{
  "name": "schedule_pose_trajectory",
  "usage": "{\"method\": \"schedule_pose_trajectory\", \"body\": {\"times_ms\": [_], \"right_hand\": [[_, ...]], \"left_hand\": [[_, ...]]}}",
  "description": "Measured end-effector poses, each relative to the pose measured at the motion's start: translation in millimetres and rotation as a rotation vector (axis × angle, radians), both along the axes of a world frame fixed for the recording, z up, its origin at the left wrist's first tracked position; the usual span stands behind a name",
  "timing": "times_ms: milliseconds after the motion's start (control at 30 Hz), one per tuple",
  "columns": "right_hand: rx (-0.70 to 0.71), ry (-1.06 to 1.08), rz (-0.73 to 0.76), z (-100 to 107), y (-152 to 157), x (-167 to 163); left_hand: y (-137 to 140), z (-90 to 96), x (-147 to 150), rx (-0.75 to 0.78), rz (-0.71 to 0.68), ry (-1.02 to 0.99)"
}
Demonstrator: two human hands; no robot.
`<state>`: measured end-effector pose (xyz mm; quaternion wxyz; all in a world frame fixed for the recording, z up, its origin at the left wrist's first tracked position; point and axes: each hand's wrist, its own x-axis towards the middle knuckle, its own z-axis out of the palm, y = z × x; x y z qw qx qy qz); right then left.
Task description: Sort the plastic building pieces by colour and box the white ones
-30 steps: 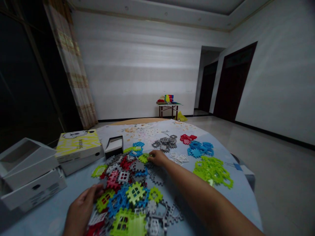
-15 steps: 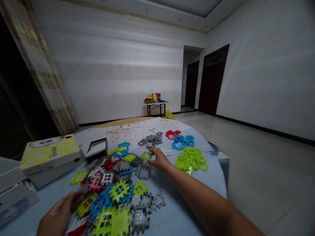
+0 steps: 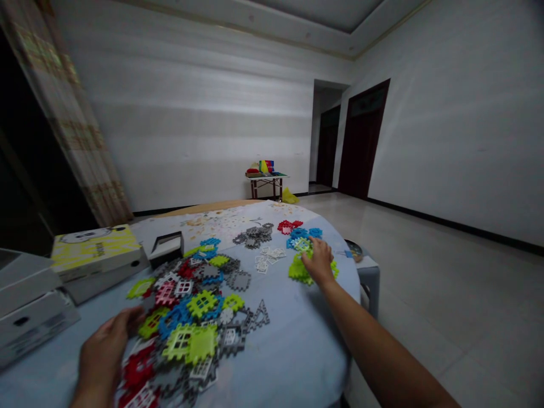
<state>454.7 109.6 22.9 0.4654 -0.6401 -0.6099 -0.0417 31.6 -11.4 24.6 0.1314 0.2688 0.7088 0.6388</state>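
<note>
Head view: a green piece (image 3: 302,244) is pinched in the right hand (image 3: 320,262), by the blue pile (image 3: 315,232) and green pile (image 3: 298,273); colour sorting seems the step, and placing calls for lowering, then loosening. The left hand (image 3: 103,347), grip unclear, is beside the mixed heap (image 3: 204,341).

1 camera, worn on the head, looks from close above the near side of the table (image 3: 293,340), forward and slightly down, toward the wall (image 3: 212,136) beyond this table.

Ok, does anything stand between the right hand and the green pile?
Nothing visible does: the right hand, holding a green piece, hides part of the green pile; that hidden part can't be checked.
</note>
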Motion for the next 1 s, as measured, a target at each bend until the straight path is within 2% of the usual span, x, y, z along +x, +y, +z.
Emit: {"method": "schedule_pose_trajectory", "body": {"times_ms": [133, 300, 433, 500, 600, 700, 833, 1000], "right_hand": [[0.034, -0.023, -0.002, -2.4, -2.2, 0.5], [0.018, -0.078, 0.257, 2.2, -2.6, -36.5], [-0.154, -0.148, 0.526, 6.6, -9.3, -81.3], [-0.273, -0.195, 0.604, 7.1, -13.0, -101.5], [-0.433, -0.258, 0.634, 4.8, -15.3, -122.8], [-0.500, -0.301, 0.631, -0.2, -12.6, -132.0], [-0.500, -0.306, 0.630, -6.3, -4.2, -131.6], [-0.388, -0.109, 0.669, -5.4, 7.6, -127.2]], "left_hand": [[0.7, 0.9, -1.7, 0.007, -0.024, -0.234], [4.7, -3.5, -10.5, -0.006, -0.049, -0.238], [6.8, -8.0, -13.3, 0.019, -0.056, -0.266], [8.0, -11.1, -15.1, 0.045, -0.062, -0.273], [9.3, -15.3, -18.0, 0.070, -0.071, -0.286], [9.2, -17.1, -19.1, 0.077, -0.081, -0.266], [7.2, -15.4, -16.9, 0.081, -0.075, -0.249], [5.3, -12.5, -15.3, 0.064, -0.095, -0.249]]}}
